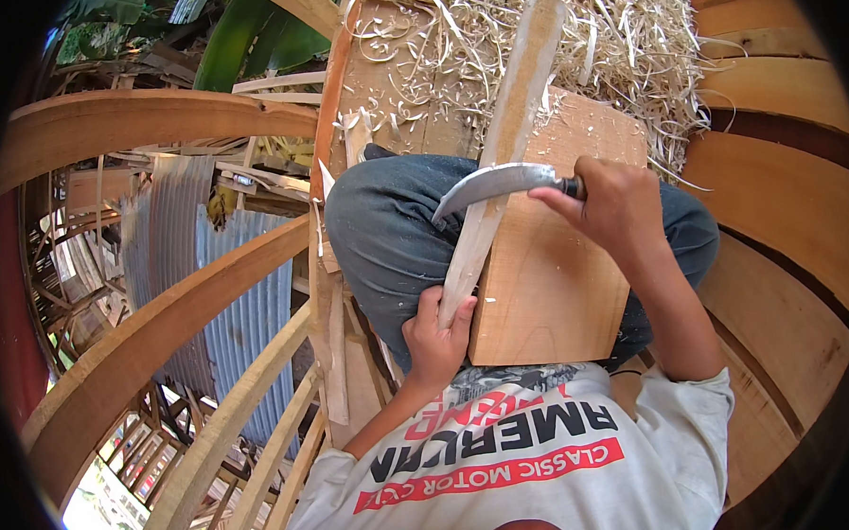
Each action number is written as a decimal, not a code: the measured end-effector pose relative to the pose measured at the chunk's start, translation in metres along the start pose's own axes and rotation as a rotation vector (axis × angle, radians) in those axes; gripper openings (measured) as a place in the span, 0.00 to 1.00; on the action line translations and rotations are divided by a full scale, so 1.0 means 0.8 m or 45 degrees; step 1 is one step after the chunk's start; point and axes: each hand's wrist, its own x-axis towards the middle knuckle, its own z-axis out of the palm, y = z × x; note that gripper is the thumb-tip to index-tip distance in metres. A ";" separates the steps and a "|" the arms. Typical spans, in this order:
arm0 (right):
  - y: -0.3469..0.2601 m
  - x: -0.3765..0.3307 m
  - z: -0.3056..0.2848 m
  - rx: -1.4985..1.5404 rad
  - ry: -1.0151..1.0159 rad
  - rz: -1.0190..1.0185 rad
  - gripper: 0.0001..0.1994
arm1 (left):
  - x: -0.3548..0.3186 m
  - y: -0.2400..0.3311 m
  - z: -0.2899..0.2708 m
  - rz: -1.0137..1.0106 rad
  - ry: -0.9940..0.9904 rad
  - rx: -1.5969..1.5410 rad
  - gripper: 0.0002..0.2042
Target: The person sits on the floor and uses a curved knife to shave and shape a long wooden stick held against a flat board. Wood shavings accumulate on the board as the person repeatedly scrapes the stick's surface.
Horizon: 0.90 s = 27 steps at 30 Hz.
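My left hand (439,338) is closed around the lower end of a long pale wooden strip (521,81), which slants up and away to the right. In my right hand (616,200) is the dark handle of a knife with a curved blade (497,183). The blade lies across the strip, its hooked tip past the strip's left edge. Under the strip and my right forearm, a thick wooden block (549,288) rests across my lap between my legs. The strip passes along the block's left side.
Curled wood shavings (614,39) are heaped on the planks beyond my knees. Curved wooden ribs (161,314) rise at the left, with corrugated metal sheets (247,320) beyond and below them. Wide curved planks (773,212) form a wall close on the right.
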 end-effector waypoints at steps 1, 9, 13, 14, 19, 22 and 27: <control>0.006 0.007 -0.001 -0.038 0.000 0.002 0.32 | 0.001 0.001 0.001 0.016 0.005 0.005 0.13; 0.093 0.072 0.007 -0.116 0.116 0.412 0.38 | 0.000 -0.007 0.002 0.032 0.004 0.113 0.13; 0.231 0.102 -0.039 -0.050 0.115 1.056 0.40 | 0.003 0.006 -0.002 0.118 -0.028 0.108 0.12; 0.226 0.098 -0.050 -0.004 0.139 1.009 0.39 | 0.006 0.005 -0.002 0.117 -0.023 0.101 0.12; 0.057 0.015 -0.034 0.095 0.085 0.389 0.35 | -0.001 0.000 0.004 0.082 0.015 0.119 0.11; 0.023 0.009 -0.011 0.047 -0.043 0.195 0.35 | -0.004 -0.004 0.001 0.057 -0.035 0.118 0.11; 0.056 0.073 0.000 0.006 0.017 0.373 0.37 | 0.000 0.000 0.002 0.090 0.003 0.143 0.11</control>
